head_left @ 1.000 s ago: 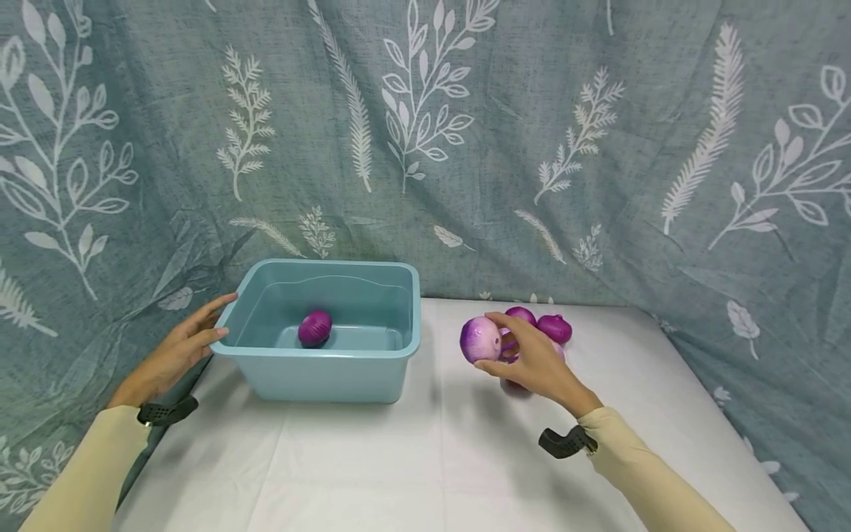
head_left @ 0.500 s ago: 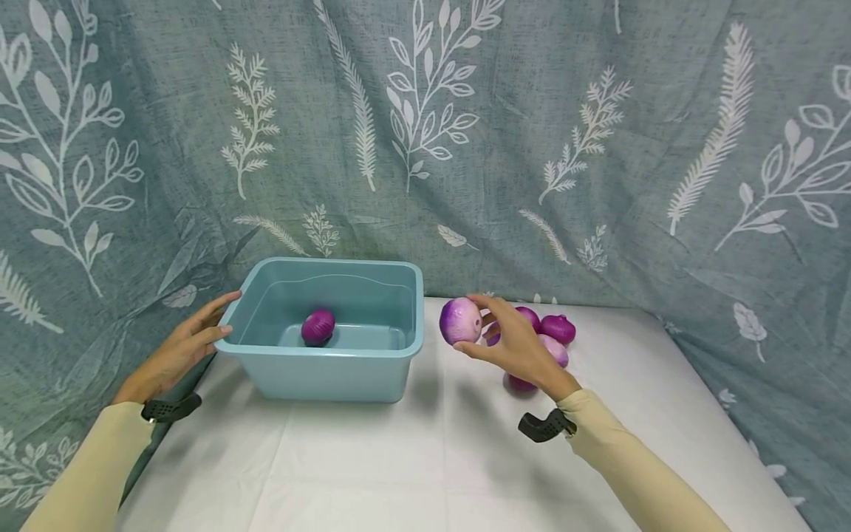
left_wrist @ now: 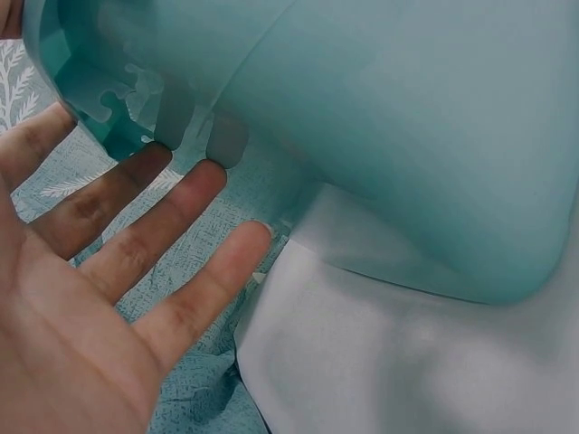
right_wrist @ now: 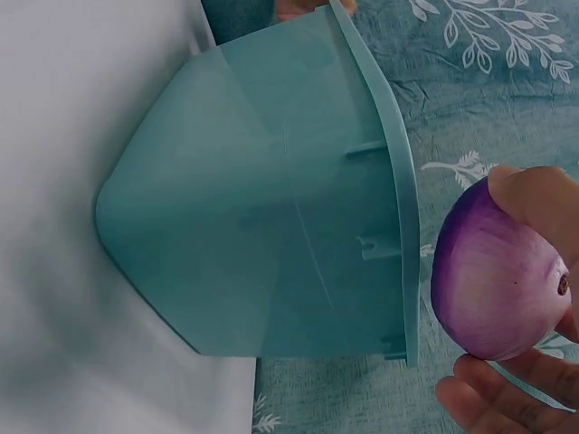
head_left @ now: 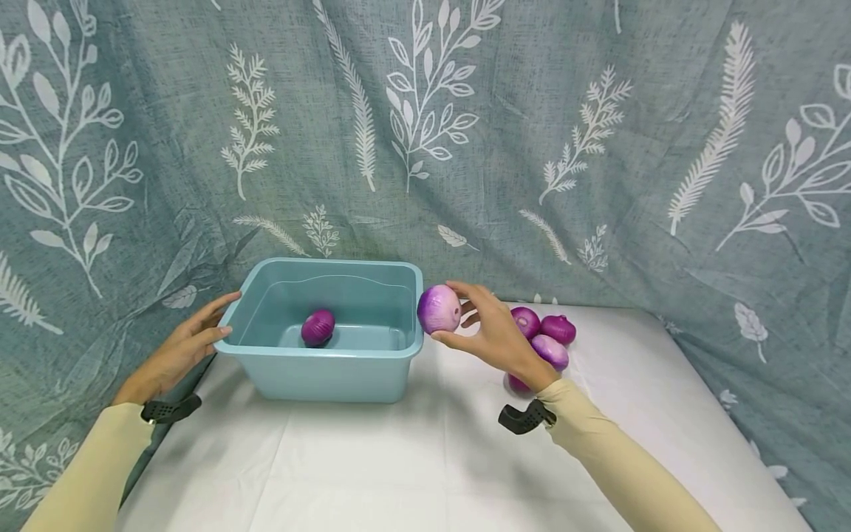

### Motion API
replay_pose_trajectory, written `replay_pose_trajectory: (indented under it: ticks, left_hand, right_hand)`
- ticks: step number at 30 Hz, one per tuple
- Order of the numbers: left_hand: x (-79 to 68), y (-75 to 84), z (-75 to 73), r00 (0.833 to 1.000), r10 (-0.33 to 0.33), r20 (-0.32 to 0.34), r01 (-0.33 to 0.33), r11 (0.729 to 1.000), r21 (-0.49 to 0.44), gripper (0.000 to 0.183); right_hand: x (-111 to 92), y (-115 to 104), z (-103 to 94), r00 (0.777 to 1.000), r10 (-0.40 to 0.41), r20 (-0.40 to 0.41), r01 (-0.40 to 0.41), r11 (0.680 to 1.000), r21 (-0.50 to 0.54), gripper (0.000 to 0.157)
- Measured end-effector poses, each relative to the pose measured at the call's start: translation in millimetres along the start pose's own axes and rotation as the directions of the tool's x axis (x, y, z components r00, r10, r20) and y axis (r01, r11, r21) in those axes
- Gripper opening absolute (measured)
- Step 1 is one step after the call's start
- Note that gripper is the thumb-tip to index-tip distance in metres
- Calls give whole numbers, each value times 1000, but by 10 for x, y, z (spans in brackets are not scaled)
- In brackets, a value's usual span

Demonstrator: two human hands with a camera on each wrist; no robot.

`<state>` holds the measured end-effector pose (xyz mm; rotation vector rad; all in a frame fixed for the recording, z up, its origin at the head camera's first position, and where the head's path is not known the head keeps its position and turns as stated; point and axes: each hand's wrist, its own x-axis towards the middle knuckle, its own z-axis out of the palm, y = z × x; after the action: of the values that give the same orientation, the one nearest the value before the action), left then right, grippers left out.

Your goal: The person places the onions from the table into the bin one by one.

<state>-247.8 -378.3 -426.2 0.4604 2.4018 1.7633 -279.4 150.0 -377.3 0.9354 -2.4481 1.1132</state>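
Note:
My right hand (head_left: 495,329) pinches a purple-and-white onion (head_left: 439,309) between thumb and fingers, raised at the right rim of a light blue plastic bin (head_left: 319,377). In the right wrist view the onion (right_wrist: 496,276) appears just beyond the bin's rim (right_wrist: 403,181), with a narrow gap between. One dark purple onion (head_left: 318,327) lies inside the bin on its floor. My left hand (head_left: 176,355) is at the bin's left end, its fingertips at the rim. Seen from the left wrist, the fingers (left_wrist: 136,253) are stretched out against the bin's outer wall.
Several more onions (head_left: 549,351) sit in a cluster on the white-covered table (head_left: 359,473), right of the bin and partly behind my right wrist. A grey-green leaf-patterned cloth (head_left: 492,222) hangs behind and along both sides.
My right hand has carried the purple-and-white onion leftward and up, from beside the cluster to the bin's right rim. My left hand has stayed at the bin.

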Motion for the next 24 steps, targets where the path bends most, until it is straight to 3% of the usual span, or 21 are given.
replay_pose_trajectory:
  ticks: [7, 24]
  left_hand:
    - [14, 7, 7, 1000, -4, -19, 4, 1000, -7, 64]
    - [12, -45, -9, 1000, -7, 4, 7, 1000, -21, 65]
  right_hand:
    - [73, -104, 105, 996, -91, 15, 91, 996, 15, 83]
    - [131, -171, 281, 989, -133, 67, 130, 990, 59, 77]
